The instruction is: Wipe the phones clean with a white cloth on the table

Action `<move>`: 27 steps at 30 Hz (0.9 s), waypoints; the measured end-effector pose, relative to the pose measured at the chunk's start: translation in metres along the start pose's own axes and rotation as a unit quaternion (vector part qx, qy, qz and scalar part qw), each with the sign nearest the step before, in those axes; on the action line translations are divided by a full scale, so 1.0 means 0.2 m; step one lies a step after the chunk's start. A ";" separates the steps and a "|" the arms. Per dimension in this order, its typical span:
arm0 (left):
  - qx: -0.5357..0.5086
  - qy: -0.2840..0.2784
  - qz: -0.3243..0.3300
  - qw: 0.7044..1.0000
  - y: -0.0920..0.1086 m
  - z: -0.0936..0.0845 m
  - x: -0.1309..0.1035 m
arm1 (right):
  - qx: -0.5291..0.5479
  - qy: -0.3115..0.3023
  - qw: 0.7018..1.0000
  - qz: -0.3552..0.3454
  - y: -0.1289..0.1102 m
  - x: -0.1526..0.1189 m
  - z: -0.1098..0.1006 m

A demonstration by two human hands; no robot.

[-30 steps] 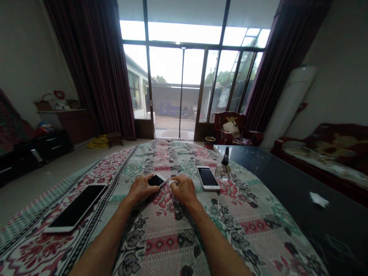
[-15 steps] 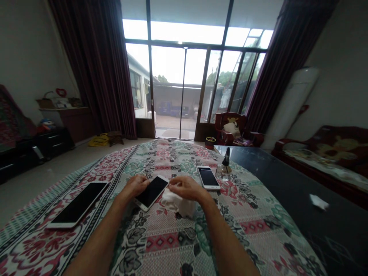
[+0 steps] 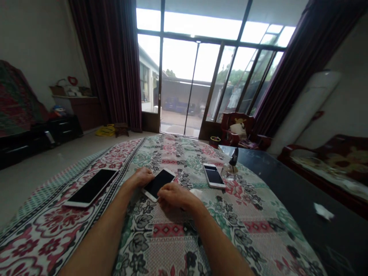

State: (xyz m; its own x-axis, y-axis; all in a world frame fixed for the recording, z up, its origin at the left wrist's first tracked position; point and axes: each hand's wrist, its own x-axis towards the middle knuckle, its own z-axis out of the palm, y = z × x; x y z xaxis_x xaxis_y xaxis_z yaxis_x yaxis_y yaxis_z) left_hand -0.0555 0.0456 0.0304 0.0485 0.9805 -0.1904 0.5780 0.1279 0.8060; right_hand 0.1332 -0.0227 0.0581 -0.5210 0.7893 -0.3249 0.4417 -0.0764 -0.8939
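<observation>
A white phone with a dark screen (image 3: 160, 183) lies tilted between my hands. My left hand (image 3: 143, 177) grips its upper left edge, fingers closed round it. At its lower right edge is my right hand (image 3: 174, 195), with fingers bent together; whether they pinch the phone or something small is hidden. A white cloth (image 3: 197, 193) shows partly behind my right wrist. To the right lies a second white phone (image 3: 214, 176), beside a clear spray bottle with a black nozzle (image 3: 230, 170). A larger white-framed tablet (image 3: 91, 188) rests on the left.
The flowered tablecloth (image 3: 184, 253) covers the round-edged table. A dark tabletop (image 3: 278, 184) adjoins it on the right, with a crumpled white tissue (image 3: 324, 211) on it. Beyond stand a wooden armchair (image 3: 227, 120) and glass doors.
My right hand has moved from the phone's upper right corner down to its lower right edge. More of the white cloth is now hidden. The view has shifted, moving the scene rightward.
</observation>
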 end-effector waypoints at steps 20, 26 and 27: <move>-0.134 -0.038 -0.021 0.990 0.01 -0.04 -0.06 | -0.013 0.043 0.999 -0.013 0.01 0.01 0.04; -0.173 -0.050 -0.025 0.983 0.01 -0.03 -0.05 | -0.041 0.063 0.997 -0.033 0.01 0.00 0.01; -0.178 -0.052 -0.024 0.982 0.01 -0.03 -0.06 | -0.040 0.066 0.996 -0.035 0.02 0.00 0.01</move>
State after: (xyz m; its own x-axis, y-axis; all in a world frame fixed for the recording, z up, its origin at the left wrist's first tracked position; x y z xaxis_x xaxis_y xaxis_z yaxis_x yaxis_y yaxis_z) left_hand -0.0592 0.0360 0.0383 0.1220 0.9539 -0.2741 0.2603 0.2358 0.9363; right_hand 0.1322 -0.0240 0.0538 -0.4542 0.8647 -0.2144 0.4671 0.0262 -0.8838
